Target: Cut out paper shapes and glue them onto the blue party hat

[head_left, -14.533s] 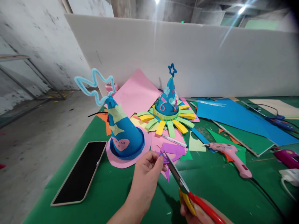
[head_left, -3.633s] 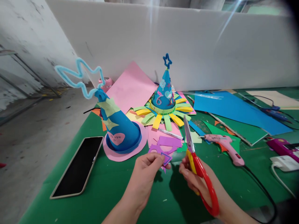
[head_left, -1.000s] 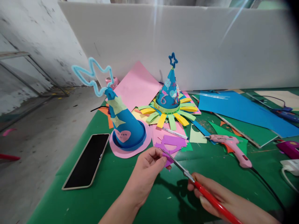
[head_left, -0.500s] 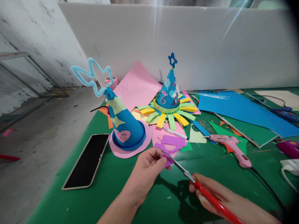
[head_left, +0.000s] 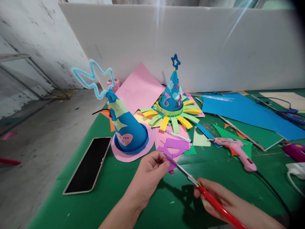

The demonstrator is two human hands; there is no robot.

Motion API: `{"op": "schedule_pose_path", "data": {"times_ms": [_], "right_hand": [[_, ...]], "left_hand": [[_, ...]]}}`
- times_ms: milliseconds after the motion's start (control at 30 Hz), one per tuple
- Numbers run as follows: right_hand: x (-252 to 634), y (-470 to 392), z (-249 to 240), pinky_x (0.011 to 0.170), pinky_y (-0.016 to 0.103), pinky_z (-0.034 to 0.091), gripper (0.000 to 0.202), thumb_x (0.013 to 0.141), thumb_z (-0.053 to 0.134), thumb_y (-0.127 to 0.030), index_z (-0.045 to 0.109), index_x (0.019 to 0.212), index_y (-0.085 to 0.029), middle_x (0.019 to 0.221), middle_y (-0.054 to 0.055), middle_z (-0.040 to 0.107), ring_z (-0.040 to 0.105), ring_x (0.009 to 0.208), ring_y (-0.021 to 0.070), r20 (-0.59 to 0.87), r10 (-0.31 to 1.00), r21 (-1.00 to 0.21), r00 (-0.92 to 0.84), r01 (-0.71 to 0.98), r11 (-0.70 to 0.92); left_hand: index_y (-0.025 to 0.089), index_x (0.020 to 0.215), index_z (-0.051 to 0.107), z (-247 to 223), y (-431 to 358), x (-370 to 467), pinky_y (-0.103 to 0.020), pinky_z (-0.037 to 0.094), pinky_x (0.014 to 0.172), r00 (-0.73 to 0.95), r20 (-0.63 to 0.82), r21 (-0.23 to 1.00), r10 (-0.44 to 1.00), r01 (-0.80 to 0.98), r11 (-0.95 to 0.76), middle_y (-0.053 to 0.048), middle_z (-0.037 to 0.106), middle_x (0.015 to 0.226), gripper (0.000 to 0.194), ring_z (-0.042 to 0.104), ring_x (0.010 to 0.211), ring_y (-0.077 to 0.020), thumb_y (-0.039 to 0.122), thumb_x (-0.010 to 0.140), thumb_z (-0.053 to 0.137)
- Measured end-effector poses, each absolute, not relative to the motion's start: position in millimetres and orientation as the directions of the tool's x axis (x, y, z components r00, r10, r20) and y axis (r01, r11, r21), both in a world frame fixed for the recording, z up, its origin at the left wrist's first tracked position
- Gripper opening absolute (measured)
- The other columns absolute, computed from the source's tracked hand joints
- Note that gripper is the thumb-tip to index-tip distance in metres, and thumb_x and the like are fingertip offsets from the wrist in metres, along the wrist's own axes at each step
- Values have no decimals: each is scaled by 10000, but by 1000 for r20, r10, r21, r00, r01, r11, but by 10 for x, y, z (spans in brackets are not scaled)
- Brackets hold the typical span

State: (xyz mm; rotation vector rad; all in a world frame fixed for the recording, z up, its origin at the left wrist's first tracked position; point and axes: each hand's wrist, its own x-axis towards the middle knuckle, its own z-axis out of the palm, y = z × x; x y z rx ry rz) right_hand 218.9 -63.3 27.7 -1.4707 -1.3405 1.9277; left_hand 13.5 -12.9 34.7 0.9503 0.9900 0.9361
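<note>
Near the front middle of the green table, my left hand [head_left: 152,171] pinches a small piece of purple paper [head_left: 172,164] between thumb and fingers. My right hand [head_left: 214,195] is wrapped round the red handles of a pair of scissors [head_left: 190,178], whose blades point up and left and meet the purple paper beside my left fingertips. Behind the blades lie purple paper scraps [head_left: 176,144] on pink paper, with a white marker [head_left: 178,136] above them. A blue cone hat [head_left: 133,127] with a pink brim stands tilted behind my left hand.
A phone [head_left: 89,165] lies on the green table [head_left: 114,197] at the left. A second cone hat [head_left: 173,92] with yellow and green strips stands farther back. At the right are a pink glue gun [head_left: 238,151] with its cord and a blue sheet [head_left: 243,111].
Both hands have stayed nearly in place. The scissor blades look slightly closer together at the purple paper.
</note>
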Motion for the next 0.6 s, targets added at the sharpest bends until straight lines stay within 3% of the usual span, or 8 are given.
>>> {"op": "schedule_pose_path", "data": {"times_ms": [233,333,400,467,533,600], "right_hand": [[2185,-659,138,583,238,472,304,690,585,-460,583,834,-193,715,19,601,547,621,138,-453,857,-888,-245,209,-410],[2264,-542,115,616,253,461,304,738,536,-441,539,894,-180,791,35,598,553,662,150,-320,939,-894,-127,368,-255],[2362,-420,94,644,297,456,284,756,514,-402,510,930,-177,776,44,600,563,686,185,-190,981,-776,-49,620,-119],[2463,-295,37,671,361,456,321,748,503,-382,495,979,-159,815,78,613,582,725,234,-71,997,-564,37,822,-71],[2536,-189,-57,679,400,460,356,730,504,-376,511,992,-134,870,120,622,593,773,276,27,999,-383,41,923,-28],[2573,-112,-165,689,410,466,388,735,493,-376,519,1023,-118,941,151,623,592,844,302,109,994,-283,6,959,25]], "left_hand": [[147,637,552,341,-125,140,-218,369,580,241,-266,935,933,-171,311,1,546,610,113,490,591,-114,219,698,615],[152,646,566,309,-136,125,-225,385,596,235,-278,934,932,-161,319,6,546,610,113,505,593,-115,235,705,614],[156,656,583,283,-150,109,-235,397,607,205,-271,947,940,-117,299,6,543,616,105,512,597,-118,240,711,613],[164,671,611,256,-164,90,-240,404,593,153,-202,978,967,-19,207,-4,549,636,86,515,599,-125,237,716,609],[181,699,647,229,-173,68,-251,413,589,125,-39,992,991,123,24,-24,580,666,64,534,625,-146,216,724,599],[210,738,678,200,-176,40,-270,429,614,133,175,945,976,256,-204,-45,626,710,94,562,672,-172,179,725,590]]}}
